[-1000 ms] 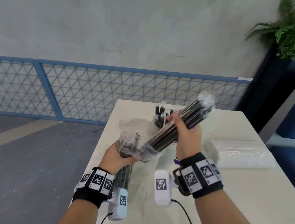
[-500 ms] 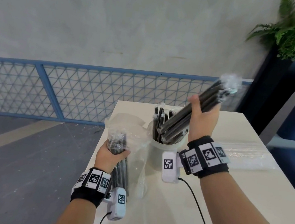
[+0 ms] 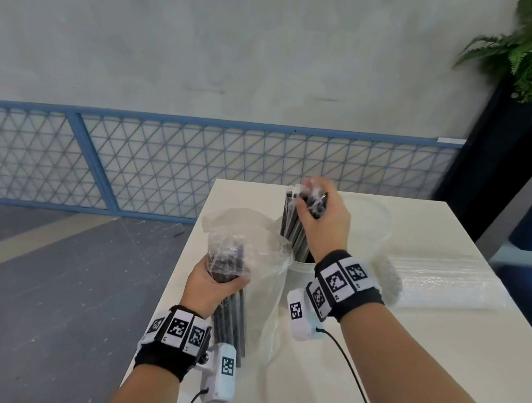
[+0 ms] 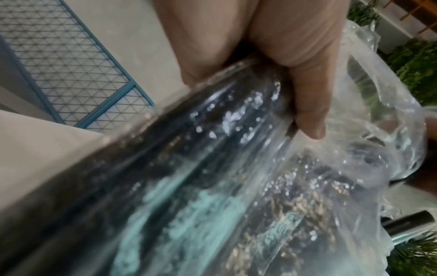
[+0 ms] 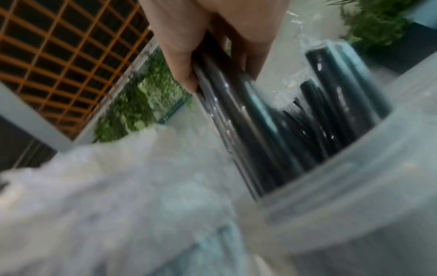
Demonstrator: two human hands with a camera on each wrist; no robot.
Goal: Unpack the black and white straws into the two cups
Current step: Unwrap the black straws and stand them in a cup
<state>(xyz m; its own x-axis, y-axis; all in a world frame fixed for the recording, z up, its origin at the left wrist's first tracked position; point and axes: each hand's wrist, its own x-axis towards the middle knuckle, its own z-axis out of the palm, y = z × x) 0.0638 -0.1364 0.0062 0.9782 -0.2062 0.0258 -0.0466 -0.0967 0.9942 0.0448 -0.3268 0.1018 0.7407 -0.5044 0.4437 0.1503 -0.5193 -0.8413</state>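
Right hand (image 3: 318, 220) has come down: half a second ago you had its bunch of black straws (image 3: 295, 229) raised and slanted above the cup (image 3: 298, 274); now their lower ends sit inside it and your fingers are still clenched round the tops. Left hand (image 3: 212, 284) barely moved and stays wrapped round the clear bag (image 3: 251, 250), with the rest of the black straws inside it.

Taking the cup as landmark:
- bag and your left hand: just left of it, nearer you, the plastic touching or almost touching its wall; can't tell which.
- second cup (image 3: 369, 219): just right and behind, looks empty.
- wrapped pack of white straws (image 3: 444, 284): further right, flat on the table (image 3: 406, 357), looks unopened.

Right wrist view shows other black straws already standing in the cup beside your handful.

Progress, my read: black straws partly done. This bunch still needs releasing, and a good share of black straws is left in the bag. White straws not started, so you're probably under halfway. Loose bag plastic sits close to the rim, so watch it doesn't snag or tip the cup on your next pull.
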